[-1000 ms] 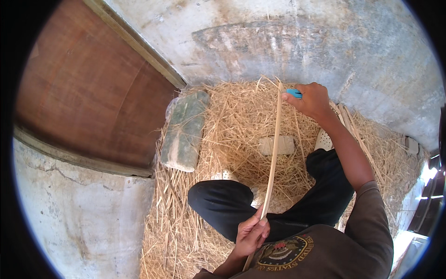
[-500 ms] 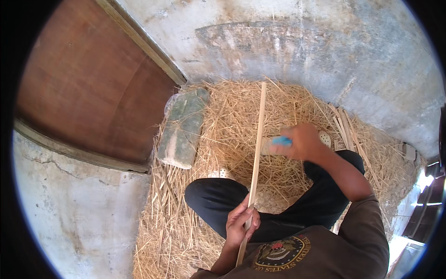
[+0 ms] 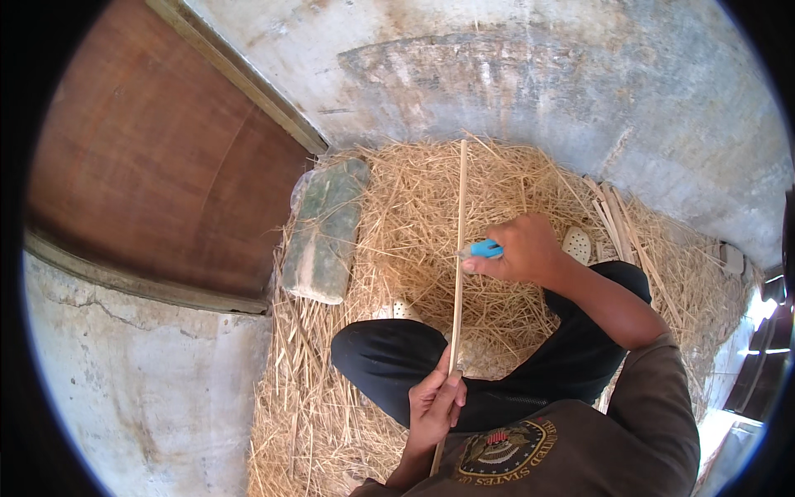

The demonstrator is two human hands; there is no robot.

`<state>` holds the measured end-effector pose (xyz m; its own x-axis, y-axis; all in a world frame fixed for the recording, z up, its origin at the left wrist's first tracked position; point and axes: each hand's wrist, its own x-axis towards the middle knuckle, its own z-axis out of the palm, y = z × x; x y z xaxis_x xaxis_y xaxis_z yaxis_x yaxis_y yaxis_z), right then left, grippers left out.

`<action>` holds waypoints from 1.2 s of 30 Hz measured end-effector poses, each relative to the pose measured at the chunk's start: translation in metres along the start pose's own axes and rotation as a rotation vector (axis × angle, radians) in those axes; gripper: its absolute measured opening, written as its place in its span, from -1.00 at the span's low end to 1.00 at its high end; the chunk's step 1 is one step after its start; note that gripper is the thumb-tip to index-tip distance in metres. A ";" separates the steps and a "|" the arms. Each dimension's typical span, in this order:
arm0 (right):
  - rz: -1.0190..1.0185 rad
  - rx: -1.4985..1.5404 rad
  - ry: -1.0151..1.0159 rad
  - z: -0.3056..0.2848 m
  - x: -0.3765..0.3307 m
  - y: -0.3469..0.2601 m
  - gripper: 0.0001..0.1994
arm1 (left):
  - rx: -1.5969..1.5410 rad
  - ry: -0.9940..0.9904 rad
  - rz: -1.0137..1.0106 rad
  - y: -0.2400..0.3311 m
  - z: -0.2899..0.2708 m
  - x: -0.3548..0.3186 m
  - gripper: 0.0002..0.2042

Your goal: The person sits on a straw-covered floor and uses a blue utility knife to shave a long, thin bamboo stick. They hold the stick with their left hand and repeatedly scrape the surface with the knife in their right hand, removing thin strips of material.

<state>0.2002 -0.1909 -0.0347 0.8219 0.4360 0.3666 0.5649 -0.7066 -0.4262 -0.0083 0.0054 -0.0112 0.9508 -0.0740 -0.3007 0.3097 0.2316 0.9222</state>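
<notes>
A long, pale bamboo or wood strip (image 3: 460, 215) runs away from my body, its far end above the straw. Low on the strip, my left hand (image 3: 436, 402) is closed around it, with the near end passing down beside my shirt. Farther along, my right hand (image 3: 522, 248) grips a small blue-handled tool (image 3: 486, 249). The tool's tip is at the strip's right side and seems to touch it; its exact kind is too small to tell. Chips and straw lie beneath, between my bent legs.
Straw (image 3: 406, 199) covers the floor. A greenish wrapped block (image 3: 327, 228) lies at the left, by a brown panel (image 3: 166, 157) in a wooden frame. More strips (image 3: 614, 219) rest at the right. A stained wall (image 3: 530, 91) rises at the far side. Light-coloured clogs (image 3: 577, 245) show near my legs.
My right hand has moved slightly left, bringing the blue-handled tool from beside the strip up against it. My left hand keeps its hold, and the strip has turned slightly.
</notes>
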 end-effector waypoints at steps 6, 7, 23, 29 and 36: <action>-0.111 -0.044 -0.082 0.004 -0.013 -0.012 -0.34 | 0.013 0.037 0.060 -0.013 -0.004 0.000 -0.57; -0.098 -0.051 -0.087 0.004 -0.010 -0.008 -0.34 | 0.094 0.033 0.060 -0.012 -0.006 -0.001 -0.56; 0.145 -0.164 -0.027 -0.016 0.021 0.047 -0.30 | 0.010 -0.078 0.076 -0.035 -0.006 -0.021 -0.55; -0.100 -0.028 -0.277 -0.006 -0.017 -0.019 -0.23 | 0.035 0.024 -0.037 -0.003 -0.006 -0.004 -0.59; 0.057 -0.014 -0.145 -0.007 0.000 0.014 -0.21 | 0.280 -0.009 0.085 -0.015 -0.005 -0.010 -0.56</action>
<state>0.2076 -0.2052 -0.0351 0.8549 0.4705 0.2184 0.5171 -0.7396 -0.4308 -0.0223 0.0074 -0.0230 0.9730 -0.0749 -0.2181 0.2157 -0.0391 0.9757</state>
